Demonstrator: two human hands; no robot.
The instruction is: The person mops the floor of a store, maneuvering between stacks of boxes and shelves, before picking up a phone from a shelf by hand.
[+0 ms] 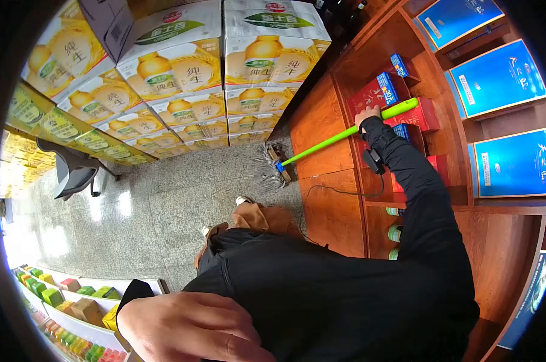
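My right hand (368, 114) is closed around the upper part of a bright green mop handle (324, 143), in front of the wooden shelves. The handle slants down to a blue joint and a grey string mop head (271, 166), which lies on the speckled floor against the stacked cartons. Close to the camera at the bottom left is my left hand (188, 326), seen from the back. Its fingers are loosely extended, with nothing visible in them, and their lower part is cut off by the frame edge. A dark device with a cable sits at my right wrist.
Beer cartons (273, 60) are stacked at the top. Wooden shelving (330, 208) on the right holds red boxes (426, 114) and large blue boxes (496, 78). A dark chair (74, 172) stands at the left. A white shelf (68, 295) with small packages is at the lower left.
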